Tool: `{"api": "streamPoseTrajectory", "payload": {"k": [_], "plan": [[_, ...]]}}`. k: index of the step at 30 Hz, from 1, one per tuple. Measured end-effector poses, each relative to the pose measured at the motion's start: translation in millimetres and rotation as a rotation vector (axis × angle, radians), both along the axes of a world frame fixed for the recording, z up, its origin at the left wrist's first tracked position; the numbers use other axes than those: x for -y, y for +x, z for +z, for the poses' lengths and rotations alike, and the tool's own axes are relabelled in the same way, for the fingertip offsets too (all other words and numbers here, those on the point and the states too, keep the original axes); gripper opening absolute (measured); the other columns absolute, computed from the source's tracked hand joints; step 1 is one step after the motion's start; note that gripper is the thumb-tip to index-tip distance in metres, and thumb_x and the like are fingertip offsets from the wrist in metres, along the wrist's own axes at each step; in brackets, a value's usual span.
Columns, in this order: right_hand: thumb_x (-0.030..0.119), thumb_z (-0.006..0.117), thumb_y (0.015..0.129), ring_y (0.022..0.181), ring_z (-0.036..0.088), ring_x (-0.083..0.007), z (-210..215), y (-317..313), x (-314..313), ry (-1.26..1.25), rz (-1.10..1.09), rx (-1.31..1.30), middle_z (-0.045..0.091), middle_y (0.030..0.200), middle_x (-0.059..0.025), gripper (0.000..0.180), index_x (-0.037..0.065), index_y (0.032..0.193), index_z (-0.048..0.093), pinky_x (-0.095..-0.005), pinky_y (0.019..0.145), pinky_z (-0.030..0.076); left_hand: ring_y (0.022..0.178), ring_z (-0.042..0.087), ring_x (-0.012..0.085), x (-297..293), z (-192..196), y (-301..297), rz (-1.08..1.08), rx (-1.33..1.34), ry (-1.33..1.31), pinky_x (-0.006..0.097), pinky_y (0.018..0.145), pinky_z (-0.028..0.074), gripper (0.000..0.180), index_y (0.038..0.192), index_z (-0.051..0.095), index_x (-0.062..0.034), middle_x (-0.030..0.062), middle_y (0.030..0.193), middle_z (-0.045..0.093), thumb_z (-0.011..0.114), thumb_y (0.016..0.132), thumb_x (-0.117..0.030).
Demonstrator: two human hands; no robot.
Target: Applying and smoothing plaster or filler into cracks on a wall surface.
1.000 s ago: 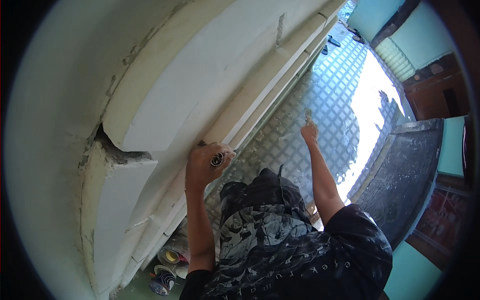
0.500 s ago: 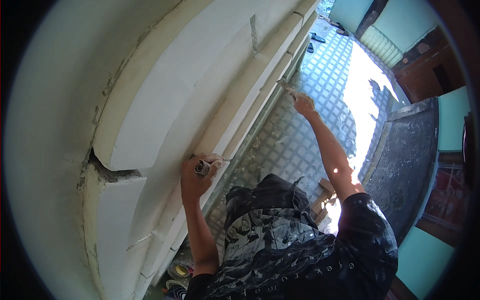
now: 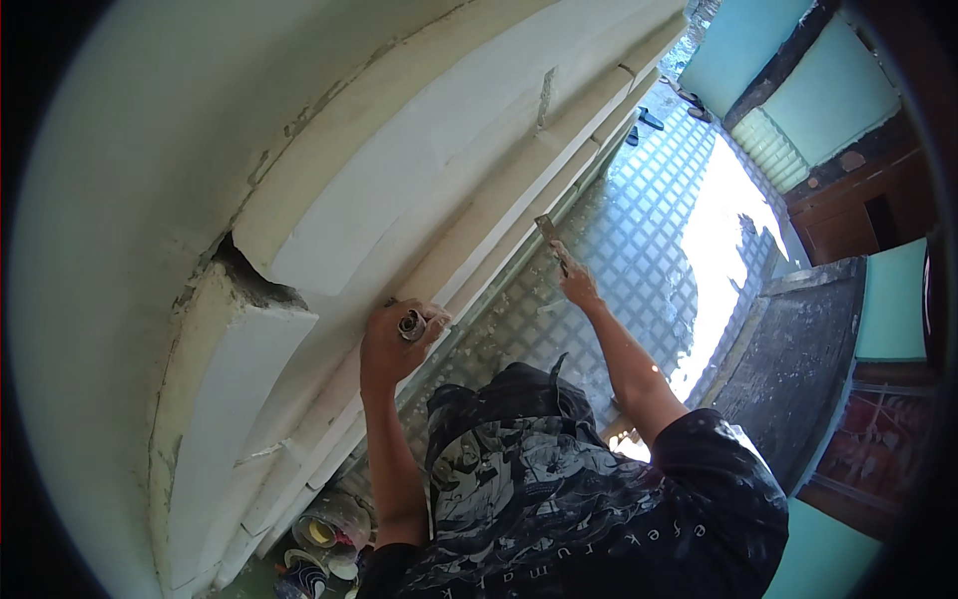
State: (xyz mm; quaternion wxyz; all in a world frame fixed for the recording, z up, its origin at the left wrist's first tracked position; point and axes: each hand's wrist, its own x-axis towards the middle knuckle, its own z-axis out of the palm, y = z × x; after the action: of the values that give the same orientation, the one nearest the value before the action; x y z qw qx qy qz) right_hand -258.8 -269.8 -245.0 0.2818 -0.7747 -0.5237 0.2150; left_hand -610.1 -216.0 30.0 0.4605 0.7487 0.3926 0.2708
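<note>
My left hand (image 3: 387, 349), dusted with white, is closed round a tool with a round-ended handle (image 3: 411, 324). It rests against the stepped cream moulding (image 3: 479, 240) along the wall; the tool's working end is hidden by the hand. Farther off to the right, my right hand (image 3: 579, 287) grips a putty knife (image 3: 546, 230). The knife's flat blade points away from me, close to the moulding's lower edge. Left of my left hand, a dark gap (image 3: 257, 280) breaks the raised cream band on the wall.
Patterned tiles (image 3: 649, 215) cover the floor, with a bright sunlit patch. Sandals (image 3: 649, 120) lie at the far end. A dark board (image 3: 798, 349) stands along the right side. A clear container (image 3: 334, 524) and other items sit at the lower left, by the wall's foot.
My right hand has drawn back toward me with the putty knife, whose blade now shows more clearly. My left hand stays at the moulding with its tool. The whole view has shifted slightly.
</note>
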Motion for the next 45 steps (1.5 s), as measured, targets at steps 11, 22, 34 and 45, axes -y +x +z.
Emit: {"api": "streamPoseTrajectory", "payload": {"k": [11, 22, 34, 45], "plan": [[0.017, 0.056, 0.083, 0.113, 0.06, -0.0369, -74, -79, 67, -0.498, 0.281, -0.056, 0.061, 0.127, -0.0146, 0.054, 0.023, 0.136, 0.05, -0.0483, 0.095, 0.048, 0.081, 0.07, 0.0197, -5, 5, 5, -0.107, 0.084, -0.047, 0.029, 0.072, 0.052, 0.002, 0.085, 0.066, 0.0009, 0.0122, 0.088, 0.073, 0.066, 0.083, 0.0], [0.016, 0.054, 0.088, 0.103, 0.063, -0.0369, 54, -113, 47, -0.018, 0.103, -0.048, 0.067, 0.115, -0.0141, 0.057, 0.022, 0.143, 0.043, -0.0456, 0.088, 0.05, 0.082, 0.069, 0.0173, -6, 12, 9, -0.178, 0.104, -0.138, 0.03, 0.073, 0.053, 0.002, 0.084, 0.065, 0.0008, 0.0128, 0.089, 0.072, 0.067, 0.085, 0.002], [0.013, 0.057, 0.08, 0.108, 0.063, -0.033, 82, -60, 56, -0.456, 0.331, 0.087, 0.067, 0.116, -0.0135, 0.052, 0.019, 0.133, 0.057, -0.0419, 0.094, 0.049, 0.081, 0.069, 0.0185, -6, 6, 0, -0.168, 0.125, -0.082, 0.03, 0.073, 0.053, 0.004, 0.085, 0.063, -0.0003, 0.0129, 0.089, 0.072, 0.066, 0.085, 0.003], [0.022, 0.062, 0.087, 0.118, 0.058, -0.0315, 47, -30, 20, -0.17, 0.238, -0.069, 0.062, 0.129, -0.0105, 0.047, 0.018, 0.134, 0.057, -0.0415, 0.102, 0.045, 0.078, 0.069, 0.0203, -5, 20, 16, -0.205, 0.092, 0.105, 0.03, 0.07, 0.052, 0.002, 0.084, 0.068, -0.003, 0.0098, 0.087, 0.072, 0.068, 0.083, -0.002]]}}
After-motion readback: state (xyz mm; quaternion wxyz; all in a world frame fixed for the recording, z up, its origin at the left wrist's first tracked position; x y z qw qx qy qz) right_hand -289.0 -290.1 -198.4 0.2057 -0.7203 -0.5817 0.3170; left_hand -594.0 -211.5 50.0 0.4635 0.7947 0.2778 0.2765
